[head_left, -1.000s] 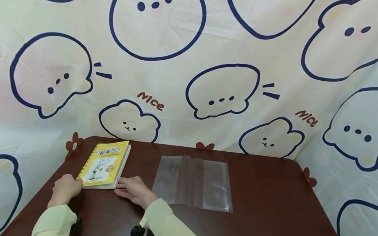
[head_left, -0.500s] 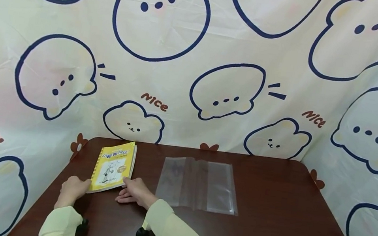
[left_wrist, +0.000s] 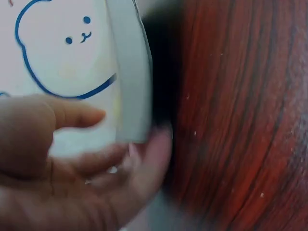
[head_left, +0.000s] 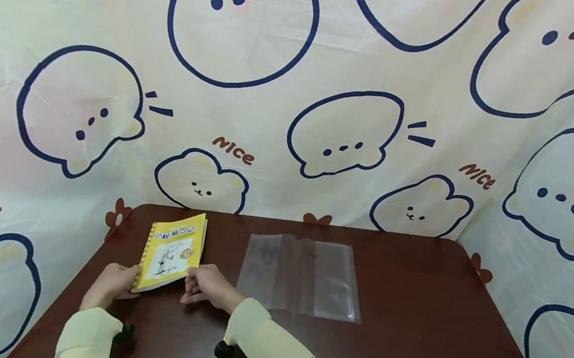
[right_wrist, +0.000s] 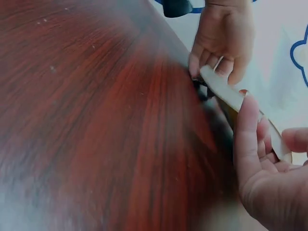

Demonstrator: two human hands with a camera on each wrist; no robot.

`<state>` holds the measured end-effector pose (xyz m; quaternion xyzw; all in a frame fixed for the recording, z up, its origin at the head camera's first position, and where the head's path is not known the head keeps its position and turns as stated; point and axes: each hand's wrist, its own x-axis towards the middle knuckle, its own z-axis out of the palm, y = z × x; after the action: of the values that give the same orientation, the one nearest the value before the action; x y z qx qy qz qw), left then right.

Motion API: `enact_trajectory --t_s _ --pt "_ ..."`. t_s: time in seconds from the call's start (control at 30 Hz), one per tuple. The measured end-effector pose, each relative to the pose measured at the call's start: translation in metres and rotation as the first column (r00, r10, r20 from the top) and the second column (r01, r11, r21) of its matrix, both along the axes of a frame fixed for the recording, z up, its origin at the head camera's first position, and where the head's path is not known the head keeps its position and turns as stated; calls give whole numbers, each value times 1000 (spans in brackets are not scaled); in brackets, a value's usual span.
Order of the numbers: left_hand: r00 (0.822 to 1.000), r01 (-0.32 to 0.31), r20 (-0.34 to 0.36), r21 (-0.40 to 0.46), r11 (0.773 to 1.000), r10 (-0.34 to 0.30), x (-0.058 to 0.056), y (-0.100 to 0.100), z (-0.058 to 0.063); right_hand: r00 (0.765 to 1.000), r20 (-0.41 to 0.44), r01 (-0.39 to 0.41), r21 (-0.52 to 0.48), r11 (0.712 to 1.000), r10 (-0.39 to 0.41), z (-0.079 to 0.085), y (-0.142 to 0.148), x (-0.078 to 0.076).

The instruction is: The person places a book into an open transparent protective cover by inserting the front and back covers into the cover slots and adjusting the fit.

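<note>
A yellow paperback book (head_left: pixel 172 248) with a cartoon figure on its cover is at the left of the table, its near edge raised. My left hand (head_left: pixel 111 284) grips its near left corner, thumb above and fingers below. At the near right corner my right hand (head_left: pixel 213 286) pinches the book, other fingers curled underneath. In the left wrist view the page edge (left_wrist: pixel 134 72) stands beside the left hand's fingers. The right wrist view has the book's pale edge (right_wrist: pixel 226 91) running between both hands. To the right lies a clear plastic book cover (head_left: pixel 298 277), spread flat.
The dark brown wooden table (head_left: pixel 407 340) reaches back to a cream cloth backdrop (head_left: pixel 267 122) printed with bear outlines. The same cloth hangs along the left and right sides. Small black devices (head_left: pixel 225 351) sit at both wrists.
The book's near edge has come up off the table and its front has turned slightly. The right hand has gone from its side to gripping its near right corner. The plastic cover stays put.
</note>
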<state>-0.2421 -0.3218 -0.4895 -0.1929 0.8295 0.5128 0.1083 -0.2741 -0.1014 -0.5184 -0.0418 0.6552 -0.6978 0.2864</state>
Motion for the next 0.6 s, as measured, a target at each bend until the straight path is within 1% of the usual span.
enact_trajectory --t_s 0.03,0.1,0.17,0.23,0.33,0.43,0.5,0.6 --pt "1000 26 5 52 998 -26 -1 0 1 1000 -9 -14 0 1000 14 3 2 0" --pt "997 70 6 147 987 -72 -2 2 2 999 -32 -44 5 999 44 9 7 1" --pt "996 93 1 192 977 -95 -1 4 0 996 -54 -68 24 997 69 12 14 4" --pt "994 106 -19 190 976 -104 1 8 -2 994 -72 -74 38 997 76 14 21 6" --pt "991 127 -57 210 970 -117 2 16 -3 993 -99 -61 59 996 67 16 35 7" --pt "988 140 -89 225 964 -123 1 27 -1 988 -137 -63 78 995 73 20 50 4" --pt "987 139 -110 245 960 -115 -2 35 2 979 -181 -75 92 993 91 22 61 1" --pt "983 152 -143 267 952 -117 -4 48 7 968 -221 -103 85 991 119 27 79 -3"
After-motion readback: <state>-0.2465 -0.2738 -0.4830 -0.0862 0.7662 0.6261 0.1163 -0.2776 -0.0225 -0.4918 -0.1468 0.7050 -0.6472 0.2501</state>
